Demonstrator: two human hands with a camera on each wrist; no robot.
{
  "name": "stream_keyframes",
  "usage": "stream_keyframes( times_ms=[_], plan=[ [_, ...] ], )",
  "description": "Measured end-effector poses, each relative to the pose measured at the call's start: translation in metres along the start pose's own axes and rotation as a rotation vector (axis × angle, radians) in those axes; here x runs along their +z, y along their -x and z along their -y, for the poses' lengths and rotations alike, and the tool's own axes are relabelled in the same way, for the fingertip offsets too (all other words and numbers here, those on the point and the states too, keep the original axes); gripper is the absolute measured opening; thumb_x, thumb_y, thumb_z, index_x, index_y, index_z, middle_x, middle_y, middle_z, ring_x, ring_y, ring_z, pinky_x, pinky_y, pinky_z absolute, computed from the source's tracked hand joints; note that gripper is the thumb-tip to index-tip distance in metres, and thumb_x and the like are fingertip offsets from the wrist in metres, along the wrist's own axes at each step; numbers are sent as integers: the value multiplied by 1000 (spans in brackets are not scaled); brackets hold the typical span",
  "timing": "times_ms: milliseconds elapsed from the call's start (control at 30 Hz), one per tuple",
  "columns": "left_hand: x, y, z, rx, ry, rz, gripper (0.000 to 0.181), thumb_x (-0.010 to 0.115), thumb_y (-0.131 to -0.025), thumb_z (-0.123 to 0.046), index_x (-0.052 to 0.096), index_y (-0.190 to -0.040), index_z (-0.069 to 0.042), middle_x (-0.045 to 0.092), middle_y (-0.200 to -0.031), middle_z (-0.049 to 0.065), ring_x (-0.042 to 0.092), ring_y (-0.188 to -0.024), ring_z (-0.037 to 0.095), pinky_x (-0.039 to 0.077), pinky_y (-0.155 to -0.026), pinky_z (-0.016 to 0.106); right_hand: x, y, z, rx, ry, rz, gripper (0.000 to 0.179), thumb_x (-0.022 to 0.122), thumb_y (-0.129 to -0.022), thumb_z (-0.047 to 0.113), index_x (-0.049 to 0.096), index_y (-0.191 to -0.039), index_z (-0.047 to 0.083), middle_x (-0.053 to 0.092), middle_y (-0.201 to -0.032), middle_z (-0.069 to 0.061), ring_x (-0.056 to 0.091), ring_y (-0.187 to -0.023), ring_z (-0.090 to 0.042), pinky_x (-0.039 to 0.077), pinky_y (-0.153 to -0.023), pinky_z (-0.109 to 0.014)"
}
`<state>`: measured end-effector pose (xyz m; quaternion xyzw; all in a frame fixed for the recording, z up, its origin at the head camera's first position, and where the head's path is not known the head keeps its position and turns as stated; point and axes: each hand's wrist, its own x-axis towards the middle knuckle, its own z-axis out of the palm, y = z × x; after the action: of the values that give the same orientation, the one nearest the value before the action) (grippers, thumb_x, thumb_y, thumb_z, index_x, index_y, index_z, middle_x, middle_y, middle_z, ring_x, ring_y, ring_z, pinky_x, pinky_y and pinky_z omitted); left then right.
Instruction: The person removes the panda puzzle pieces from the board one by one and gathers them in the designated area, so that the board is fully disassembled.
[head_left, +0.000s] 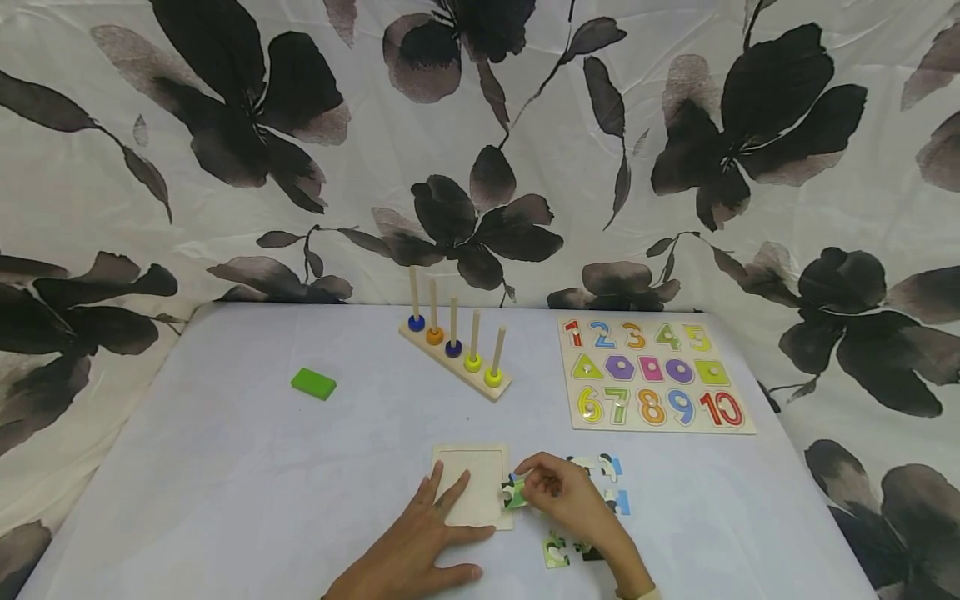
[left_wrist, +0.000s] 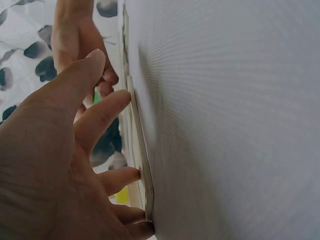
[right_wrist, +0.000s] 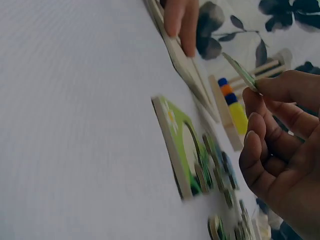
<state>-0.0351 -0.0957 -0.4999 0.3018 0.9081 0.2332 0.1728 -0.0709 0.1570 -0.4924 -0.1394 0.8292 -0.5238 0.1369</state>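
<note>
A pale wooden puzzle tray (head_left: 480,479) with a raised border lies near the front of the table, its inside bare. My left hand (head_left: 420,533) rests on its left and lower edge with fingers spread, fingertips touching the frame. Between thumb and finger my right hand (head_left: 562,496) pinches a green puzzle piece (head_left: 513,492) at the tray's right edge; in the right wrist view this puzzle piece (right_wrist: 241,72) is raised and tilted above the table. Loose puzzle pieces (head_left: 556,552) lie beneath and around my right hand, some partly hidden by it.
A wooden peg stand (head_left: 480,382) with coloured rings stands at the back middle. Right of it lies a number and shape board (head_left: 660,421). A green block (head_left: 313,383) sits at the left. Flowered cloth (head_left: 337,183) hangs behind the white table (head_left: 247,467).
</note>
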Motion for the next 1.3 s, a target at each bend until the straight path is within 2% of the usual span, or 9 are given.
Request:
stream_keyframes(
  times_ms=[333, 500, 967, 1133, 1300],
  plan=[
    [0, 1, -2, -21, -11, -1, 51, 56, -82, -67, 63, -125, -41, 26, -156, 16, 1, -141, 53, 16, -109, 66, -22, 14, -10, 108, -80, -62, 22, 67, -89, 13, 64, -111, 9, 63, -87, -5, 58, -73, -12, 51, -67, -25],
    [1, 1, -3, -35, -5, 2, 51, 57, -82, -67, 63, -124, -40, 27, -156, 15, 2, -141, 52, 17, -109, 66, -32, 22, -11, 162, -84, -87, 24, 69, -88, 15, 64, -110, 7, 62, -88, -7, 59, -76, -15, 50, -67, -25],
    [2, 1, -2, -24, -3, -18, 51, 56, -82, -68, 63, -124, -40, 28, -155, 16, 2, -141, 53, 17, -109, 66, -60, 44, -17, 192, -118, -143, 30, 69, -89, 18, 61, -111, 0, 63, -89, -10, 62, -77, -16, 51, -73, -25],
    [1, 1, -3, -23, -1, -22, 50, 56, -82, -67, 64, -124, -40, 27, -155, 16, 1, -141, 53, 18, -109, 66, -66, 52, -19, 205, -101, -171, 30, 70, -88, 18, 62, -109, -1, 64, -86, -11, 61, -74, -16, 51, -69, -25],
    [2, 2, -3, -24, -2, -24, 51, 54, -82, -69, 63, -124, -41, 27, -155, 16, 1, -141, 52, 20, -108, 67, -70, 59, -22, 243, -79, -212, 25, 70, -88, 16, 64, -105, -1, 64, -86, -8, 60, -75, -12, 51, -71, -24]
  ],
)
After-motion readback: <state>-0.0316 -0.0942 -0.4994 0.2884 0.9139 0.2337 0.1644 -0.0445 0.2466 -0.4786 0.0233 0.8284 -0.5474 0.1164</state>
